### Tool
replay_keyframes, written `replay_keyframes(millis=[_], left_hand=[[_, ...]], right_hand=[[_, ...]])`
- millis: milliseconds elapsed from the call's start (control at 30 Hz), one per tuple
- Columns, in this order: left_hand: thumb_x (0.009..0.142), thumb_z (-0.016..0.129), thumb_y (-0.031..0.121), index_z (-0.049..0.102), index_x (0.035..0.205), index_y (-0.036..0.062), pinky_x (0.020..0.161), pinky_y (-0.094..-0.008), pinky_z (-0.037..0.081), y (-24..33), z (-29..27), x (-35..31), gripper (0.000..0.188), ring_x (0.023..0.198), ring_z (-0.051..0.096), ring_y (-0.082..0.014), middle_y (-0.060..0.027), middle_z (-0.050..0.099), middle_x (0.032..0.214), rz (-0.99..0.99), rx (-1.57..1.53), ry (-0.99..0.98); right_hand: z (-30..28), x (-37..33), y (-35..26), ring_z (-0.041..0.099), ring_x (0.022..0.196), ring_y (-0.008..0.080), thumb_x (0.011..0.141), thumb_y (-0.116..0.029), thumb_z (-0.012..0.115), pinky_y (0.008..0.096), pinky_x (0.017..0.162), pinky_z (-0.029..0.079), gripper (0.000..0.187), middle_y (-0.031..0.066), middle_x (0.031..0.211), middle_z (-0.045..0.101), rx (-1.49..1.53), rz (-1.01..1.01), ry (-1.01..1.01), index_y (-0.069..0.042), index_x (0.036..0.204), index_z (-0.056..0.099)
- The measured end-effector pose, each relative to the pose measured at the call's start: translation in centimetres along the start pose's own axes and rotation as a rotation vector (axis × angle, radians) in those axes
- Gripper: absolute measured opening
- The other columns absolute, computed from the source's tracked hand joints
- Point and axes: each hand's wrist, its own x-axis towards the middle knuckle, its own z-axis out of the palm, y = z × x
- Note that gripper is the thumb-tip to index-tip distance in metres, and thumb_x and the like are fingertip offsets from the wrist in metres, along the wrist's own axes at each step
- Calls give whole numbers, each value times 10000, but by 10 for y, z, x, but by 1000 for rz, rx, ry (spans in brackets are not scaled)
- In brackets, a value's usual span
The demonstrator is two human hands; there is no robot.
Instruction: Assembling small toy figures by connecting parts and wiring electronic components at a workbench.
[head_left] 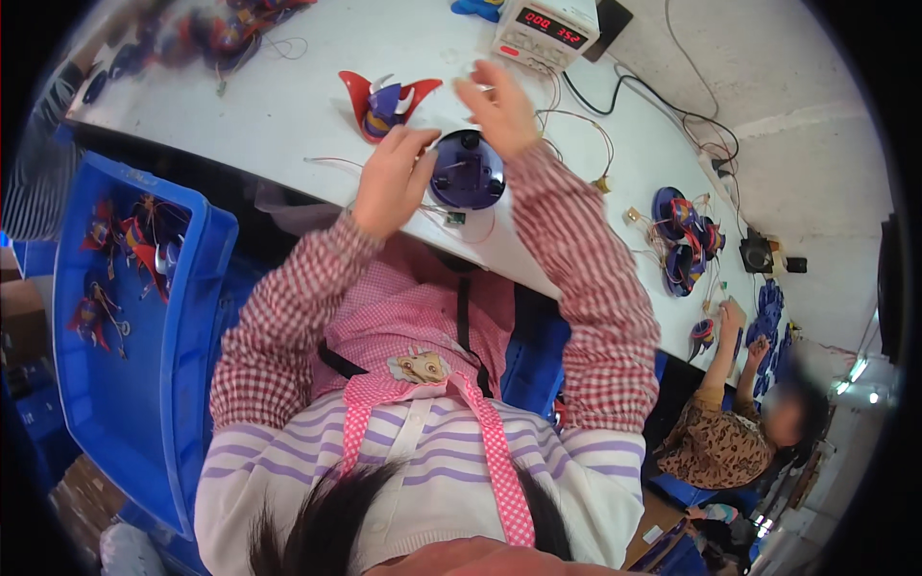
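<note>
A round, dark-blue plastic base (466,184) lies on the white table in front of me, its hollow inside facing up. Beside its left rim is my left hand (389,180), thumb and fingers apart; whether the fingertips touch the rim I cannot tell. My right hand (501,113) is raised just beyond the base on the right, slightly blurred, fingers bent but spread with nothing visible in them. Just past my left hand stands a purple toy figure (386,104) with a red, winged collar. A small green circuit board (455,218) with thin wires lies at the base's near edge.
A power supply (545,36) with a red display stands at the back, trailing cables. More toy parts (684,240) lie to the right, near a co-worker's hands (733,317). A blue crate (125,355) with several figures stands at left. Blurred parts (206,38) are heaped far left.
</note>
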Motion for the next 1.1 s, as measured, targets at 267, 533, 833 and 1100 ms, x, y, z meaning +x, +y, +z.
replay_keyframes(millis=[267, 533, 833, 1100], left_hand=[[795, 722, 228, 669, 1052, 33, 916, -433, 408, -14, 18, -20, 327, 1053, 504, -333, -111, 571, 1082, 162, 424, -289], [849, 673, 107, 589, 943, -5, 751, -336, 487, -17, 10, -33, 169, 861, 586, -228, -105, 579, 941, -69, -74, -232], [936, 634, 209, 552, 1083, -3, 589, -262, 489, -2, -2, -48, 271, 606, 570, -102, -26, 600, 730, -431, -425, -236], [894, 641, 256, 497, 1235, -66, 518, -324, 509, 20, -13, -42, 491, 524, 634, -197, -131, 629, 628, -489, -88, -391]], right_hand=[[-160, -118, 3, 458, 722, 117, 829, -228, 759, 231, 647, 437, 460, 102, 1074, 520, -393, -68, 393, 22, 1166, 570], [-162, -117, 46, 592, 680, 129, 786, -324, 785, 263, 621, 499, 502, 95, 895, 659, -211, 352, 170, 20, 1096, 592], [-164, -130, 29, 591, 649, 77, 786, -311, 786, 226, 509, 459, 380, 37, 800, 672, -192, 514, 75, -10, 971, 645], [-113, -139, -27, 607, 688, 79, 868, -163, 716, 203, 566, 494, 204, 27, 853, 669, 175, 250, 34, -16, 990, 642]])
